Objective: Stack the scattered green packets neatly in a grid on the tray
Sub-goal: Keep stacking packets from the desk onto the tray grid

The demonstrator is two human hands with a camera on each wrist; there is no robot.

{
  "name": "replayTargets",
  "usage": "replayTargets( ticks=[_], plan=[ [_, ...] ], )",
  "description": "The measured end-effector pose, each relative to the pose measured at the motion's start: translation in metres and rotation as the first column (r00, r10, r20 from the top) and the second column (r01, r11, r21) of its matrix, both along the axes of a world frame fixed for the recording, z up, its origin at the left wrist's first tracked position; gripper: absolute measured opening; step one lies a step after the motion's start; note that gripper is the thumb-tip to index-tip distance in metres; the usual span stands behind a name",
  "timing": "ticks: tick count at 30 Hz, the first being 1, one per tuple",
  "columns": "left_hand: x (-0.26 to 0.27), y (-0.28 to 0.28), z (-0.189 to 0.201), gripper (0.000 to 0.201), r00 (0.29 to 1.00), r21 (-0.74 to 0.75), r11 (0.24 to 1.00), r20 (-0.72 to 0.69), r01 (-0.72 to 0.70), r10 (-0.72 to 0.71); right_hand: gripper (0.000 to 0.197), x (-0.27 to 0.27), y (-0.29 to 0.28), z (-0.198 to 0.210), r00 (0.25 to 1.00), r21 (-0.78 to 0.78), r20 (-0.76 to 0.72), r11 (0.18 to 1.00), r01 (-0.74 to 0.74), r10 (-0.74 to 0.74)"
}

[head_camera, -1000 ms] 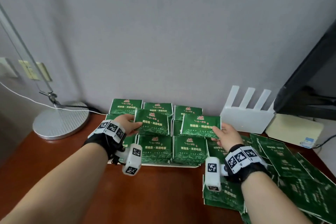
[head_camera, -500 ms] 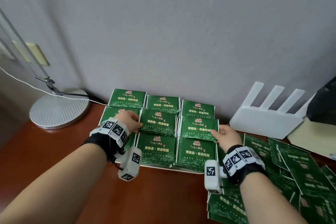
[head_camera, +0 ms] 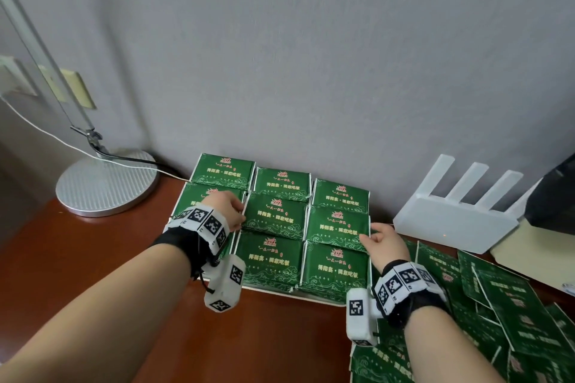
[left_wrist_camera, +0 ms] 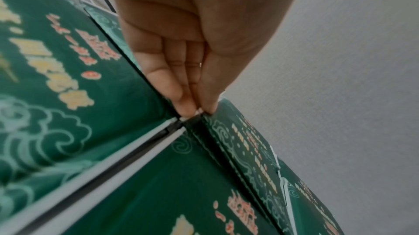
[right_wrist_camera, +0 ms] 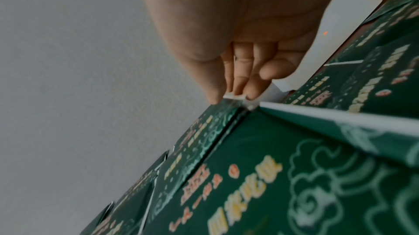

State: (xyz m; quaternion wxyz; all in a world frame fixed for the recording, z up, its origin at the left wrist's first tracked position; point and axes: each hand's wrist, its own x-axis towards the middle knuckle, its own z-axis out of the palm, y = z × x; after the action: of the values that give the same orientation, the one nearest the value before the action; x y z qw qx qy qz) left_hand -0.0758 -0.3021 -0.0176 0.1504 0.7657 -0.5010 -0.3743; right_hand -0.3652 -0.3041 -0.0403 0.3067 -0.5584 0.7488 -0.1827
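Squaring the middle row, we pinch one green packet's (head_camera: 275, 217) edge with our left hand (head_camera: 224, 208) and another's (head_camera: 337, 228) with our right hand (head_camera: 385, 242) on the tray (head_camera: 314, 296); next, loose packets (head_camera: 497, 305) right of the tray probably need fetching.

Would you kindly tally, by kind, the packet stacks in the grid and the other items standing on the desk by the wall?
Green packet stacks in the grid: 9
Lamp: 1
White router: 1
Total: 11
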Motion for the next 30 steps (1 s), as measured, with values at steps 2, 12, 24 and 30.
replayTargets(
  ticks=[2, 12, 24, 30],
  plan=[
    [0.000, 0.001, 0.001, 0.020, 0.999, 0.004, 1.000, 0.032, 0.015, -0.015, 0.039, -0.003, 0.003, 0.002, 1.000, -0.016, -0.006, 1.000, 0.007, -0.007],
    [-0.006, 0.036, 0.033, 0.051, 0.947, -0.013, 0.972, 0.229, 0.236, -0.227, 0.045, -0.045, 0.061, 0.046, 0.989, -0.034, -0.142, 0.998, 0.046, -0.050],
    [-0.125, 0.124, 0.028, 0.043, 0.686, 0.047, 0.741, 0.340, 0.670, -0.643, 0.056, -0.147, 0.199, 0.040, 0.951, 0.245, -0.306, 0.963, 0.116, -0.036],
    [-0.190, 0.148, -0.003, 0.045, 0.655, 0.103, 0.713, 0.321, 0.694, -0.684, 0.063, -0.189, 0.205, 0.000, 0.955, 0.288, -0.295, 0.956, 0.046, 0.043]
  ],
)
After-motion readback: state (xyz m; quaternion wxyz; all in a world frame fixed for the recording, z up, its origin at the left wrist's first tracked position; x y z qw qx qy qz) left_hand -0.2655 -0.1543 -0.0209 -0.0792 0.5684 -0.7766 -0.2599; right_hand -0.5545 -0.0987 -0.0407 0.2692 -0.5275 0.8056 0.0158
